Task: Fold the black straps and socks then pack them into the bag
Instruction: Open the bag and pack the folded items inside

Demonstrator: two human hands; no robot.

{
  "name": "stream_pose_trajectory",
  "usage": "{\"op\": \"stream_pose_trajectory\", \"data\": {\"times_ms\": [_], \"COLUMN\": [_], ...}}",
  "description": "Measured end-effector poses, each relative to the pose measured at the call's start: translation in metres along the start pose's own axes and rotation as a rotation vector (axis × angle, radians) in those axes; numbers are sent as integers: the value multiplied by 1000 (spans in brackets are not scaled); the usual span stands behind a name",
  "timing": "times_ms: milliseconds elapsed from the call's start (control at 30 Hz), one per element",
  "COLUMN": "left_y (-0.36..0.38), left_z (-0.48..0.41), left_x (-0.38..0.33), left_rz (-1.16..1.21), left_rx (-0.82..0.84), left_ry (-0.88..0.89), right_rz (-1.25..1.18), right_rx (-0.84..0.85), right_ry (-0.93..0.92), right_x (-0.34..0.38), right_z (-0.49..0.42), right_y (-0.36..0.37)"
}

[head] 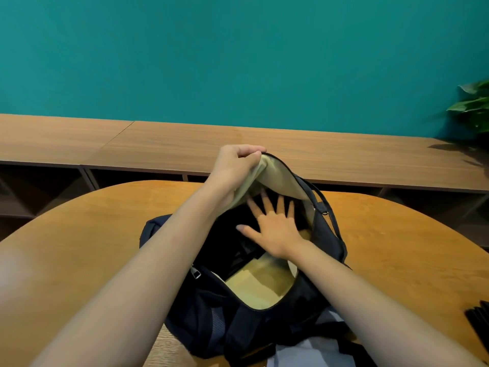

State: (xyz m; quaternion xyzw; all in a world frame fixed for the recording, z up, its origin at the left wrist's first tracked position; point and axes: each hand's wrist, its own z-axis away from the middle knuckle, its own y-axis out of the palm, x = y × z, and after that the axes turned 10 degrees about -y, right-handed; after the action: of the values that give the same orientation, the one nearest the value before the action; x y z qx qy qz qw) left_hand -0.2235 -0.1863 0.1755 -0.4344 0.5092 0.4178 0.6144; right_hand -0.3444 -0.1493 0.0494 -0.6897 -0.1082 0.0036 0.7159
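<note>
A dark navy bag (201,311) with a pale yellow lining lies open on the wooden table in front of me. My left hand (235,165) grips the top flap of the bag (277,176) and holds it lifted. My right hand (275,223) is inside the opening, fingers spread flat, pressing on black items (238,250) packed in the bag. Whether these are the straps or the socks I cannot tell. A black object (479,321) lies at the table's right edge, cut off by the frame.
The round wooden table (79,247) extends left and right of the bag. Behind it runs a long low wooden shelf unit (158,144) against a teal wall. A green plant (473,107) stands at the far right.
</note>
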Motion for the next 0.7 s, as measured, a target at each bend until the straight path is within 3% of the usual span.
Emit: {"op": "stream_pose_trajectory", "data": {"times_ms": [133, 367, 500, 600, 700], "left_y": [1, -14, -16, -18, -24], "left_z": [3, 15, 28, 41, 58], "left_x": [2, 8, 12, 18, 30], "left_rz": [-39, -194, -228, -402, -597], "left_rx": [5, -34, -51, -73, -90], "left_ry": [6, 75, 94, 232, 217], "right_rz": [-100, 8, -171, -291, -357], "right_rx": [173, 142, 246, 154, 8], "right_ry": [-80, -224, -214, -233, -249], "right_x": [8, 11, 12, 14, 11], "right_z": [4, 28, 37, 51, 88], "right_y": [19, 13, 13, -6, -25]}}
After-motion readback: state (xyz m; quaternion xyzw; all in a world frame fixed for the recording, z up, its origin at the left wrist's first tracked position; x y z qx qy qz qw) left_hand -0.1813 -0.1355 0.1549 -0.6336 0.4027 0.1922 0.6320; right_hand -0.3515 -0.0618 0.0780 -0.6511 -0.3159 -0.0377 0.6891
